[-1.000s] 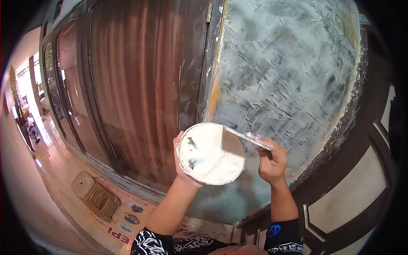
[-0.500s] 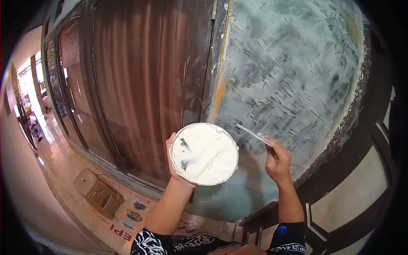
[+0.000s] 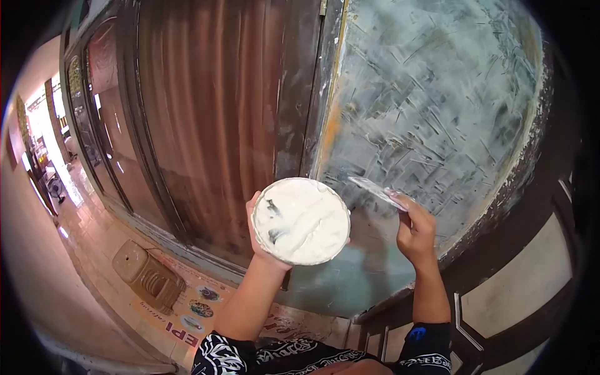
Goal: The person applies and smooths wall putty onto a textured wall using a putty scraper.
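A round tub of white putty point(image 3: 303, 219) is held up in front of me, its open top facing me. My left hand point(image 3: 257, 228) is wrapped around its side and underside, most of the fingers hidden behind it. Two dark gaps show in the putty at its left side. To the right, my right hand point(image 3: 415, 228) grips a flat putty knife point(image 3: 378, 190) with white smears, its blade pointing up and left. The blade is apart from the tub, in front of a wall panel point(image 3: 431, 106) streaked with white and grey patches.
Left of the panel stands a dark wooden frame point(image 3: 294, 94) with a reddish-brown curtain point(image 3: 206, 112) behind glass. A brown plastic stool point(image 3: 147, 275) lies on a printed banner point(image 3: 187, 328) on the tiled floor. A dark panelled door point(image 3: 512, 281) is at the right.
My right hand has shifted slightly right and down, and the putty knife has turned so more of its flat face shows. The tub stays in my left hand, tilted a little differently.
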The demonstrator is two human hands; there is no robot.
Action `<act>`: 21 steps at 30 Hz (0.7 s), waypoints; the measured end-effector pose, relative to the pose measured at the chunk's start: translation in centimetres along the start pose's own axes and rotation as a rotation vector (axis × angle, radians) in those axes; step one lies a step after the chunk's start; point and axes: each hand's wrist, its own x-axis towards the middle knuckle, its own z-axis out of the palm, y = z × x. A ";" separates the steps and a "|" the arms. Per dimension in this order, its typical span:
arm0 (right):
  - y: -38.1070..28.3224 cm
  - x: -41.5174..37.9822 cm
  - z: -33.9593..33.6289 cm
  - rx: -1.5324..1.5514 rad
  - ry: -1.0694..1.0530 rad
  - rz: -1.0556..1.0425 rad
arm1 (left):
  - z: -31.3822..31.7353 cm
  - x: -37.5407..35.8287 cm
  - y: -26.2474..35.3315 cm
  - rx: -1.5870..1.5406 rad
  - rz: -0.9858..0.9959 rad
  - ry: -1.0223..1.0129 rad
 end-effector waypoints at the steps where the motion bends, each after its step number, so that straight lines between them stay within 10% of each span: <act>1: -1.1 0.5 -0.2 0.025 -0.024 -0.083 | -1.5 0.0 0.0 -0.077 0.066 0.009; 8: -4.6 4.6 0.5 0.113 -0.459 -0.388 | -3.2 0.0 0.1 -0.091 0.067 0.111; 21: -4.2 5.2 2.1 0.189 -0.601 -0.387 | -5.2 -0.8 1.6 -0.150 0.101 0.150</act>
